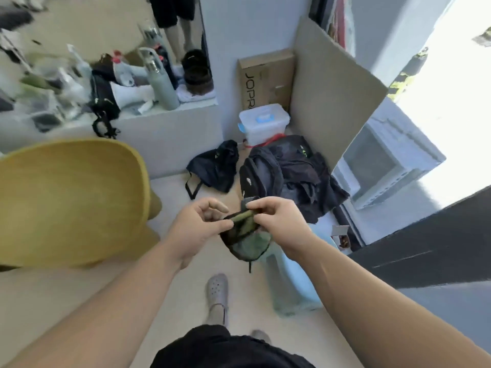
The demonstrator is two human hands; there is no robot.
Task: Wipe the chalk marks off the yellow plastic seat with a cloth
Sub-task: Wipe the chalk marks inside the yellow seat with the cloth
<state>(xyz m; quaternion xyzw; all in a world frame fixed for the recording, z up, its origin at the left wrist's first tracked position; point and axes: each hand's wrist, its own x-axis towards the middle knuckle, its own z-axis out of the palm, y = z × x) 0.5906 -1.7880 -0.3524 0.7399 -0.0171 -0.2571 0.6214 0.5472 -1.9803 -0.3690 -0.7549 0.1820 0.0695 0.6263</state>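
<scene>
A dark green and black cloth (245, 239) hangs in the air in front of me, bunched up. My left hand (196, 227) pinches its upper left edge. Its upper right edge is pinched by my right hand (279, 221). The yellow plastic seat (71, 203) stands to the left of both hands, its curved shell facing me. The picture is blurred, and I make out no chalk marks on the seat.
A light blue plastic stool (289, 277) stands on the floor below the cloth. Black bags (281, 171) and a clear storage box (263, 123) lie ahead by a cardboard sheet (329, 102). A cluttered white ledge (164, 126) with bottles sits behind the seat. My foot (218, 288) is below.
</scene>
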